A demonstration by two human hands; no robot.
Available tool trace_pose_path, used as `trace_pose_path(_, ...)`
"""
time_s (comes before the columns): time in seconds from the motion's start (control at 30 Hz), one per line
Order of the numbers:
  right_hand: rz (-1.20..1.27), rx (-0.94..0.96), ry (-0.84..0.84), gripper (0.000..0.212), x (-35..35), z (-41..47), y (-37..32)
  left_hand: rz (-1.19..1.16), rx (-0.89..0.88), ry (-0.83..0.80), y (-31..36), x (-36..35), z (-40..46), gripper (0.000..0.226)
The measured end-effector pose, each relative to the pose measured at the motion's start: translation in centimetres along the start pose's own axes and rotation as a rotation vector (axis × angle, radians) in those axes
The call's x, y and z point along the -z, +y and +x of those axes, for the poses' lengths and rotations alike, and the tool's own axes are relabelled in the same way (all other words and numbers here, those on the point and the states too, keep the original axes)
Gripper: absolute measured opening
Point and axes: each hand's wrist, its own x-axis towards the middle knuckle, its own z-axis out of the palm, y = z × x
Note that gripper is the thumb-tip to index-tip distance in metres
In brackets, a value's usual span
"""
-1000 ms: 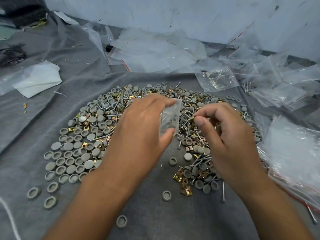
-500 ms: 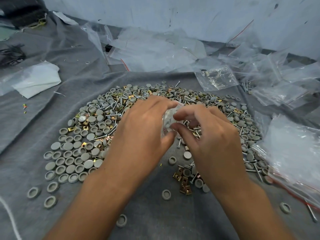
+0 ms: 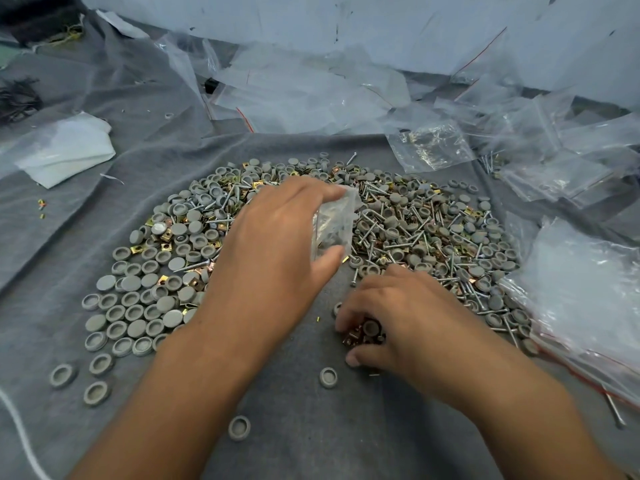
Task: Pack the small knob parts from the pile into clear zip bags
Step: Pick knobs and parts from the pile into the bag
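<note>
**Gathering the next handful**

My left hand (image 3: 277,258) pinches the small zip bag (image 3: 334,225), upright above the pile (image 3: 415,230). My right hand (image 3: 398,320) curls its fingers round a cluster of knob parts (image 3: 367,332) on the grey worktop (image 3: 294,427). I should gather gently and keep the bag's mouth open.

Head view: looks forward and down from above the worktop (image 3: 298,438), close over both forearms.
Far edge: wide-angle bending, apparently a pale wall (image 3: 381,26).

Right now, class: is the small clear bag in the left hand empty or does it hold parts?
It holds parts: dark pieces show through the small clear bag, pinched by the left hand.
</note>
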Motion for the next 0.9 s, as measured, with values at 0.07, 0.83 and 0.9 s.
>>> trace_pose_path(0.07,0.035,-0.006,0.015,0.037,0.1,-0.1,0.1,-0.008,0.003,0.004,0.0,0.0,0.0,0.056)
trace_pose_path(0.83,0.169,-0.113,-0.030,0.016,-0.2,-0.3,-1.1,0.004,0.007,0.002,-0.2,0.0,0.0,0.055)
trace_pose_path(0.9,0.133,-0.101,-0.015,0.015,-0.2,-0.3,-1.1,0.006,0.006,0.002,-0.2,0.0,0.0,0.055)
